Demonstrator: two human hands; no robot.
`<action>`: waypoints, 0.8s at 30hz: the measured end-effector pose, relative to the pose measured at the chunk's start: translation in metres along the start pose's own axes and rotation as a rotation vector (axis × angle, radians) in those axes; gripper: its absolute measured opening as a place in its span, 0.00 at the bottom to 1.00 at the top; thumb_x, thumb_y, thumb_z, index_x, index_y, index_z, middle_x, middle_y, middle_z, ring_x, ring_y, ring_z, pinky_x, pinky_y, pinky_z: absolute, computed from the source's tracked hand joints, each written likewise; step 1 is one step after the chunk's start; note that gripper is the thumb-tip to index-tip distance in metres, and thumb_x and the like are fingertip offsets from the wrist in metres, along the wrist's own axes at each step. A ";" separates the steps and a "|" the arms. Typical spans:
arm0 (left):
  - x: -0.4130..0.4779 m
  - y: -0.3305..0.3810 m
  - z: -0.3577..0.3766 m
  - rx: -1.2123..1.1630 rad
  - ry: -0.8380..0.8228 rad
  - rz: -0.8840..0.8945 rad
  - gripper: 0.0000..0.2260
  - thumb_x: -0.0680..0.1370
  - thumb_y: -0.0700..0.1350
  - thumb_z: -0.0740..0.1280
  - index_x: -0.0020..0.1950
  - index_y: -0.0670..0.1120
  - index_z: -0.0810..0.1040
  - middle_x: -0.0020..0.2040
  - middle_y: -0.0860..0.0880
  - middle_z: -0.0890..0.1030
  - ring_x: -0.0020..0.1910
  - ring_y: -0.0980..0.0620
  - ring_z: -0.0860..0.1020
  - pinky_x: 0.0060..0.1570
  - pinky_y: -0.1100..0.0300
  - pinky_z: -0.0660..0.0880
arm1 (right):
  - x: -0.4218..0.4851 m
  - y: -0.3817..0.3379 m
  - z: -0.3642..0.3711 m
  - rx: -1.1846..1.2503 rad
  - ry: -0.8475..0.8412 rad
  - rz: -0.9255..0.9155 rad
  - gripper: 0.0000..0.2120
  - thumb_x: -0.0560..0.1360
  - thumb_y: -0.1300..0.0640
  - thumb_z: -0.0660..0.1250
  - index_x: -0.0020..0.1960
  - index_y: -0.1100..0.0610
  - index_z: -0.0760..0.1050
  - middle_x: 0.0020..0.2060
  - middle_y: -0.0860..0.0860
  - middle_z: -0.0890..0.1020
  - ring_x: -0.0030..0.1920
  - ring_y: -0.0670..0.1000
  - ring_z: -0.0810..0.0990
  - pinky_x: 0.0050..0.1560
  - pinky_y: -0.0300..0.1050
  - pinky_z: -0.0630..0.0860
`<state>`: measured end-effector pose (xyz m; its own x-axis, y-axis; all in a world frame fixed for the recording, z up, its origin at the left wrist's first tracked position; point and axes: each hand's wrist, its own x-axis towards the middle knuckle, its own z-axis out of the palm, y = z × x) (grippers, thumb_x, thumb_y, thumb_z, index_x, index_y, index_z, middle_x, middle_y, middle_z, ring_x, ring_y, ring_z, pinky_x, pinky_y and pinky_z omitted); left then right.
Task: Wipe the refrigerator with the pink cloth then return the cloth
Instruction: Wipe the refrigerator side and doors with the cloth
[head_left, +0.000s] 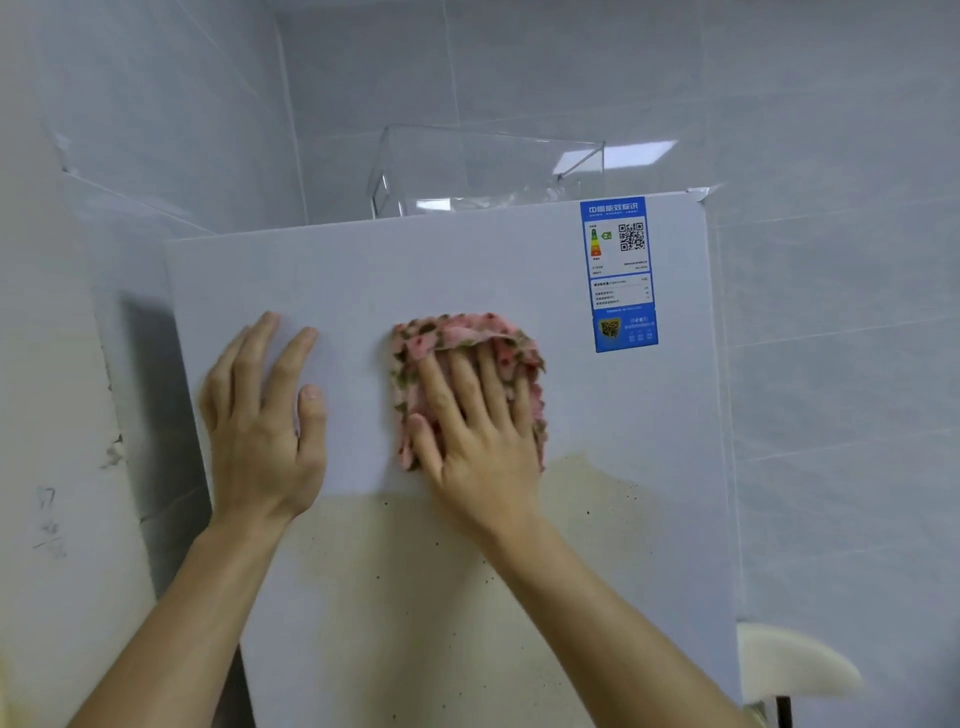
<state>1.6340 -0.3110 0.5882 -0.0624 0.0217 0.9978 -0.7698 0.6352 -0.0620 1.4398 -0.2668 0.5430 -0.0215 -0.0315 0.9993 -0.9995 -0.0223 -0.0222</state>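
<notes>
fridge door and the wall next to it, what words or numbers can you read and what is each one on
"中国能效标识": white header of the blue sticker, top right of the refrigerator door.
"2" (looks like): green arrow beside the sticker's colour bars.
Small print and QR codes on the sticker: too small to read.
Scribbled marks on the wall at left: not legible.

I see pale grey tiled walls (831, 156) meeting in a corner, a bright glare (641, 153) on one tile. A cream stool (789, 667) stands low right, a scuffed plaster wall (52, 467) left.
</notes>
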 end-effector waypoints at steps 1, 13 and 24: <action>-0.003 -0.003 -0.001 0.008 0.002 0.010 0.22 0.84 0.47 0.55 0.77 0.43 0.73 0.80 0.40 0.67 0.78 0.38 0.64 0.79 0.50 0.54 | -0.007 -0.010 0.002 0.011 -0.019 -0.029 0.27 0.84 0.44 0.59 0.82 0.47 0.65 0.79 0.50 0.70 0.81 0.53 0.63 0.84 0.54 0.48; -0.009 -0.009 -0.002 -0.006 -0.038 -0.017 0.21 0.84 0.46 0.57 0.78 0.47 0.72 0.80 0.43 0.66 0.79 0.41 0.62 0.79 0.45 0.57 | 0.017 0.074 -0.016 0.032 0.033 0.114 0.30 0.84 0.40 0.58 0.82 0.52 0.65 0.80 0.54 0.67 0.81 0.54 0.62 0.81 0.61 0.59; -0.013 -0.022 -0.015 0.005 -0.057 -0.011 0.22 0.83 0.43 0.57 0.78 0.46 0.72 0.81 0.43 0.66 0.80 0.42 0.62 0.79 0.46 0.56 | 0.015 -0.005 0.004 -0.016 0.029 0.072 0.29 0.83 0.42 0.59 0.82 0.49 0.65 0.80 0.52 0.68 0.81 0.55 0.63 0.82 0.56 0.47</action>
<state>1.6616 -0.3140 0.5766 -0.0901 -0.0289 0.9955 -0.7736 0.6315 -0.0517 1.4447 -0.2710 0.5581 -0.0941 -0.0033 0.9956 -0.9955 -0.0047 -0.0942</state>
